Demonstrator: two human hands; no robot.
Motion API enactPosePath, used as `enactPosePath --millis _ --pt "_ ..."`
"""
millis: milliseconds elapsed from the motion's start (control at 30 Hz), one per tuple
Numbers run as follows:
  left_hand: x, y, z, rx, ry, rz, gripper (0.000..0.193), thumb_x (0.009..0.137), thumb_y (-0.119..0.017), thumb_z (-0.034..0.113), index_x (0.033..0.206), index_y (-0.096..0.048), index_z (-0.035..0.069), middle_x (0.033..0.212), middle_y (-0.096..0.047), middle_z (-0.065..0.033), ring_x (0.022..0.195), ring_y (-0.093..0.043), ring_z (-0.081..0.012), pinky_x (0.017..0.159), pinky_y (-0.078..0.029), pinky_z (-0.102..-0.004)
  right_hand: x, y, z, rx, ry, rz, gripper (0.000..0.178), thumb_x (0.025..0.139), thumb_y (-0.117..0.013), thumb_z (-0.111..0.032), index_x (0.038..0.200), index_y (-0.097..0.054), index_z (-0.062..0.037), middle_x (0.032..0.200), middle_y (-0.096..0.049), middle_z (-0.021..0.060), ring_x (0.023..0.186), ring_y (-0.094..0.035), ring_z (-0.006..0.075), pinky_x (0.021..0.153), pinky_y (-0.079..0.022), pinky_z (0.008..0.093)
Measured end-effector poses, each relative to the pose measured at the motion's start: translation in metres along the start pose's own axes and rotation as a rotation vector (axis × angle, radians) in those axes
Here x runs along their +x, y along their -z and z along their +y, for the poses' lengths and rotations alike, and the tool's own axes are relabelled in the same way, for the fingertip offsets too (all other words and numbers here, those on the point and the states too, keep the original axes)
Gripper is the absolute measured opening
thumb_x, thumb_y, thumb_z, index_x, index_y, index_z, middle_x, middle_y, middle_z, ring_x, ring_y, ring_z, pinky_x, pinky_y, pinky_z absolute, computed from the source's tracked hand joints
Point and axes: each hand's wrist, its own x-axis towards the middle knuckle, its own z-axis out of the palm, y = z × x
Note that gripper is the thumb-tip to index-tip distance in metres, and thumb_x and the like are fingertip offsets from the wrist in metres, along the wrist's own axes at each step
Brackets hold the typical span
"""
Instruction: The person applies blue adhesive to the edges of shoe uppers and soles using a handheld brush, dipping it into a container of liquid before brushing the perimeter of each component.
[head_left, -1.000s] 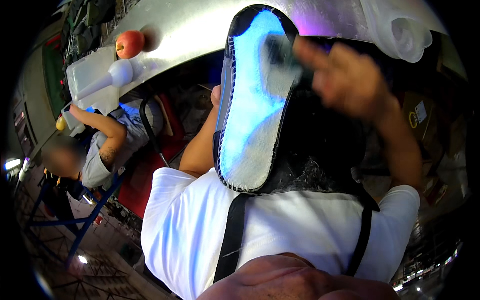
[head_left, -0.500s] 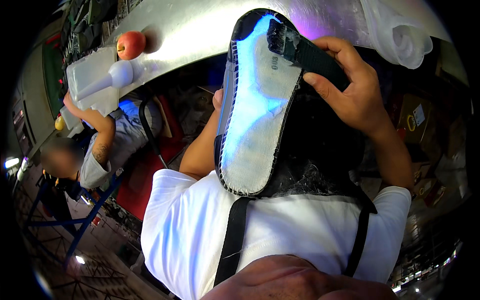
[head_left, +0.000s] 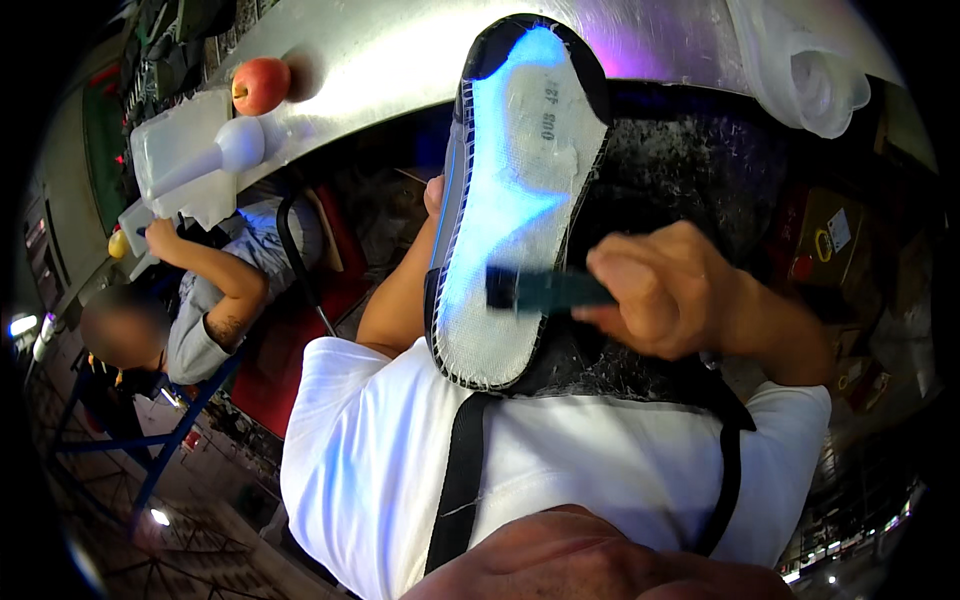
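Observation:
A shoe upper (head_left: 520, 220) is turned sole side up in front of me, its pale cloth bottom edged with stitching and partly lit blue. Dark material wraps its toe and sides. My left hand (head_left: 434, 196) grips it from the left; only a fingertip shows past the edge, the rest being hidden behind the shoe. My right hand (head_left: 670, 290), blurred by motion, is closed around a dark green brush (head_left: 560, 289). The brush's black tip lies over the heel half of the bottom; whether it touches the cloth I cannot tell.
A shiny metal table (head_left: 400, 60) curves across the far side. On it are a red apple (head_left: 261, 86), a translucent container with a white bottle (head_left: 240, 146) at left, and a cloudy plastic vessel (head_left: 820, 90) at right. Another person (head_left: 215, 300) sits at the left.
My right hand has brought the brush from the toe end down to the heel half, uncovering the printed marks near the toe. The shoe stays nearly still. The other person's arm has shifted.

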Motion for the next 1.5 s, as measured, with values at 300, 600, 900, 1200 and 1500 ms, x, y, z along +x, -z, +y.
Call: enactPosePath --millis 300,600,900,1200,1500 --pt "-0.004 0.005 -0.001 0.011 -0.007 -0.006 0.099 0.084 -0.071 0.065 0.154 -0.037 0.004 0.142 -0.056 -0.0194 0.121 -0.063 -0.034 0.098 -0.056 -0.0483 0.012 0.031 0.038 0.621 -0.712 0.226 0.022 0.104 -0.06 -0.017 0.119 -0.063 -0.0011 0.09 -0.068 0.0035 0.074 -0.06 0.0057 0.067 -0.05 0.0231" --pt "0.0 0.007 0.002 0.016 -0.015 -0.016 0.098 0.084 -0.071 0.064 0.154 -0.037 0.004 0.141 -0.057 -0.0192 0.121 -0.063 -0.0339 0.097 -0.056 -0.048 0.013 0.012 0.067 -0.06 -0.394 0.145 0.037 0.101 -0.066 -0.022 0.135 -0.067 -0.0087 0.079 -0.057 0.0029 0.063 -0.05 0.0124 0.057 -0.047 0.0273" --pt "-0.003 0.008 -0.001 -0.013 -0.026 -0.014 0.098 0.083 -0.072 0.063 0.153 -0.038 0.003 0.14 -0.057 -0.019 0.12 -0.063 -0.0337 0.097 -0.056 -0.0476 -0.009 0.012 0.035 -0.103 -0.032 0.0 0.043 0.094 -0.073 -0.021 0.132 -0.067 -0.0027 0.079 -0.06 0.0105 0.056 -0.053 0.0167 0.044 -0.044 0.0298" --pt "-0.002 0.007 0.0 -0.006 -0.022 -0.013 0.098 0.083 -0.073 0.062 0.153 -0.038 0.003 0.14 -0.058 -0.0188 0.12 -0.063 -0.0336 0.097 -0.056 -0.0473 -0.019 0.008 0.059 -0.114 -0.029 0.038 0.04 0.095 -0.073 -0.027 0.128 -0.069 -0.0044 0.08 -0.065 0.011 0.053 -0.052 0.0167 0.041 -0.043 0.0304" --pt "-0.003 0.007 -0.001 -0.024 -0.022 -0.002 0.097 0.083 -0.074 0.061 0.152 -0.039 0.003 0.139 -0.058 -0.0186 0.119 -0.064 -0.0335 0.097 -0.056 -0.047 -0.026 0.004 0.057 -0.173 0.148 0.034 0.046 0.095 -0.072 -0.026 0.134 -0.066 -0.0037 0.067 -0.05 0.0042 0.051 -0.048 0.0153 0.042 -0.041 0.0276"
